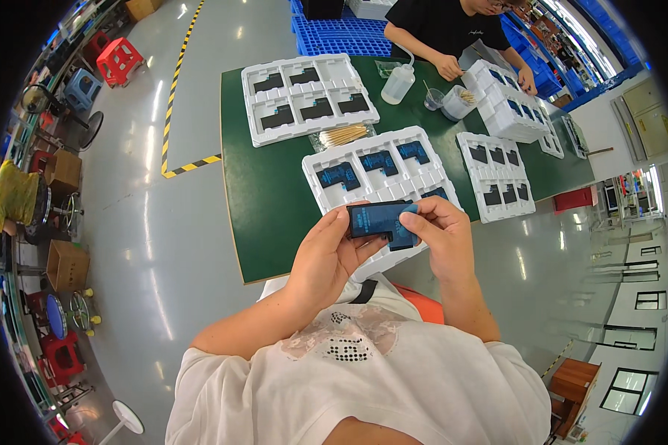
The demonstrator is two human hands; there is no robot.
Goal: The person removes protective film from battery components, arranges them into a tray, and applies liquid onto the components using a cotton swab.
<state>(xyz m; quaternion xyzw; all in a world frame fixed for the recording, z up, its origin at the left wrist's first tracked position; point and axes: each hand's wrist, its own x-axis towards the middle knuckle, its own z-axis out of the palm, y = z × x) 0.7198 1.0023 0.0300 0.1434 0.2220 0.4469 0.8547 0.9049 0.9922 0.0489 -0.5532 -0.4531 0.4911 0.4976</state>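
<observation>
Both my hands hold a flat L-shaped battery (375,219) with a dark blue printed face and black edges. My left hand (321,256) grips its left end, with the fingers behind it. My right hand (447,236) pinches the right part, thumb on the blue face. Just beyond and partly beneath my hands lies a white plastic tray (313,162) whose compartments hold several similar blue-faced batteries (379,163). Farther off at left, another white tray (251,111) carries several black-faced batteries (315,108) and has one vacant compartment at its far right.
On the green table (237,185) are a packet of cotton swabs (343,136), a squeeze bottle (398,84), a small cup (433,99) and a tub with swabs (459,105). A co-worker (445,33) handles stacked white trays (501,111) across the table. Another tray (490,174) lies right.
</observation>
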